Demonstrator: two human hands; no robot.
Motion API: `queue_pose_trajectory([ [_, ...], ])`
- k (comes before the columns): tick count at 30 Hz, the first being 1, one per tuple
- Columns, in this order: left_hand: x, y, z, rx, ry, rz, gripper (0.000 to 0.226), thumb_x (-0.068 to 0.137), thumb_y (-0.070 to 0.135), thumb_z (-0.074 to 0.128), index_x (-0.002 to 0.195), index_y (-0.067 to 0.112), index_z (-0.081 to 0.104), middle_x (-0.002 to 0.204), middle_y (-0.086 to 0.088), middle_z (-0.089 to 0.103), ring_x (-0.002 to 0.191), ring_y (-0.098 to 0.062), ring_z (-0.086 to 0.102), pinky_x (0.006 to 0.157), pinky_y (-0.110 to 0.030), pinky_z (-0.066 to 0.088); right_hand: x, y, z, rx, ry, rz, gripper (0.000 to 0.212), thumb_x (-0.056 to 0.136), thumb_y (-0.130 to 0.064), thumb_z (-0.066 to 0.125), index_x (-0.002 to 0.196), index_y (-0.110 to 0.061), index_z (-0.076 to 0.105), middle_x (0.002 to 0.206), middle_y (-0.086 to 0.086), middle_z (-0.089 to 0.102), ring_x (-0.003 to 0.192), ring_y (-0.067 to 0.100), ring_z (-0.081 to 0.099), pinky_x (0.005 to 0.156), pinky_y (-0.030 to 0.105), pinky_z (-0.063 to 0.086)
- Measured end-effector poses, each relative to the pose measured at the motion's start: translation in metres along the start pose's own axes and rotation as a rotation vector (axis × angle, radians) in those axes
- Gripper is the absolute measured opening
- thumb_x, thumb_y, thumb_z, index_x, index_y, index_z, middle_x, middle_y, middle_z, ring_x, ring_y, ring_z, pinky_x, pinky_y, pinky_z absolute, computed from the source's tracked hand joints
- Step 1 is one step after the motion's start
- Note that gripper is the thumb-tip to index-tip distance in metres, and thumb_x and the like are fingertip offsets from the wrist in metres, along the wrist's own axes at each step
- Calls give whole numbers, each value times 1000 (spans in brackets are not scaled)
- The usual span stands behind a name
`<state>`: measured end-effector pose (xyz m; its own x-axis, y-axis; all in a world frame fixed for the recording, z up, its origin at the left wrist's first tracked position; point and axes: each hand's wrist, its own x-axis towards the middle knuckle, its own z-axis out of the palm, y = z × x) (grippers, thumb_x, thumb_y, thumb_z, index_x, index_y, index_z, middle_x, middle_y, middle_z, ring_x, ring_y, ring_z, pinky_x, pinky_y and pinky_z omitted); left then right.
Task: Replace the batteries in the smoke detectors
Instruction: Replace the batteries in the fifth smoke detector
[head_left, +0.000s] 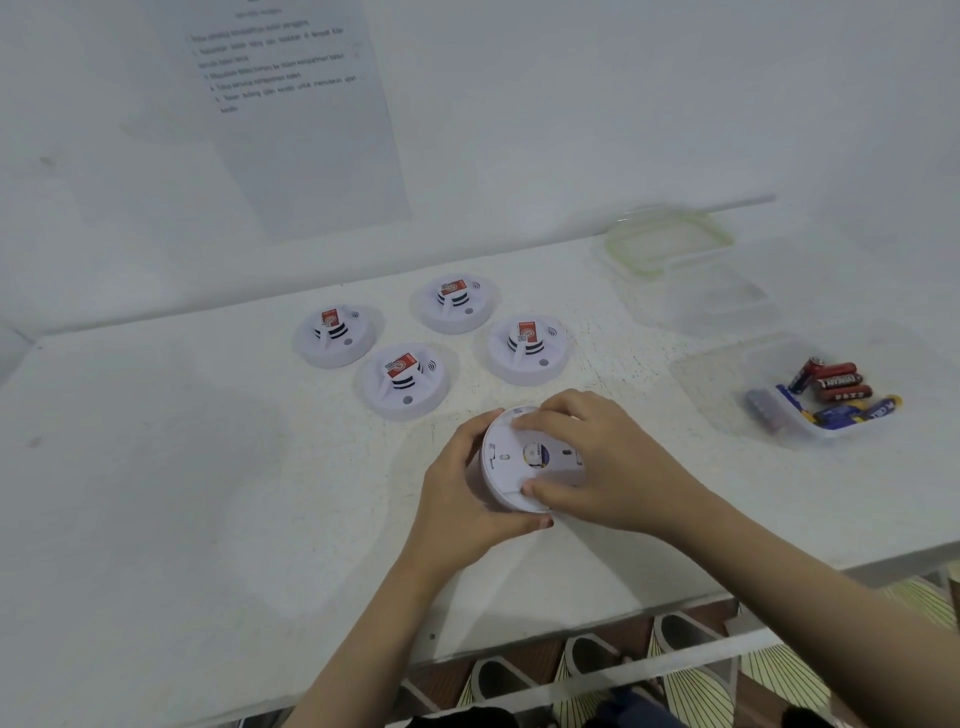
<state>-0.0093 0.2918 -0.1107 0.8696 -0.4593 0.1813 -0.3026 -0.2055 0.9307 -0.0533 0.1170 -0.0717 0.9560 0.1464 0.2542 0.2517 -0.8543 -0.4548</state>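
The smoke detector (524, 460) in hand is turned back-side up, low over the white table (182, 493) near its front edge, just in front of the four other detectors (402, 379), which sit face-up in a loose cluster. The left hand (467, 493) cups its left rim, fingers curled under and thumb along the near edge. The right hand (597, 462) lies across the back plate, fingertips (519, 423) pressed on the far rim and the thumb pinching the near rim. It looks like a light, rigid plastic disc with smooth, somewhat slippery sides, so the rim is the place to hold it; the thin back plate and its catches probably will not stand hard prying. A twist of plate against body seems the likely way in. To the right of the detector, well apart, an open clear tub (810, 431) holds loose batteries (836, 387); a lid (670, 244) and another clear container (727, 306) lie beyond it.
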Motion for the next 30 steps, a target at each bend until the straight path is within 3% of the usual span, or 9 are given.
queue_pose_trajectory([
  [7,-2,1,1,10,24,12,88,48,7,94,124,22,54,118,15,63,113,-5,59,83,-16,50,-5,-4,3,-90,-23,1,58,71,-53,57,116,-17,61,101,3,60,88,18,54,80,24,34],
  [19,-5,1,2,3,35,37,82,51,5,93,123,19,56,116,10,64,110,-10,61,81,-18,52,-10,-6,12,-98,64,43,57,70,-52,55,110,-11,63,98,6,61,86,21,55,79,26,37],
  [24,-5,2,4,26,25,60,85,51,12,94,124,25,54,118,13,63,112,-6,59,84,-15,50,-5,-3,4,56,26,98,64,66,-59,53,117,-20,59,102,-6,53,93,12,50,81,23,40],
  [27,-6,4,6,72,24,84,87,52,14,94,127,23,52,120,14,60,112,-1,56,85,-11,47,-6,-5,2,98,45,121,68,65,-66,54,119,-25,55,113,-4,52,101,13,52,87,29,44],
  [30,-7,5,7,114,31,133,86,55,22,91,129,21,48,122,14,57,113,1,53,87,-8,43,-6,-11,9,101,15,201,83,55,-74,58,125,-33,42,134,1,41,120,18,42,96,33,40],
])
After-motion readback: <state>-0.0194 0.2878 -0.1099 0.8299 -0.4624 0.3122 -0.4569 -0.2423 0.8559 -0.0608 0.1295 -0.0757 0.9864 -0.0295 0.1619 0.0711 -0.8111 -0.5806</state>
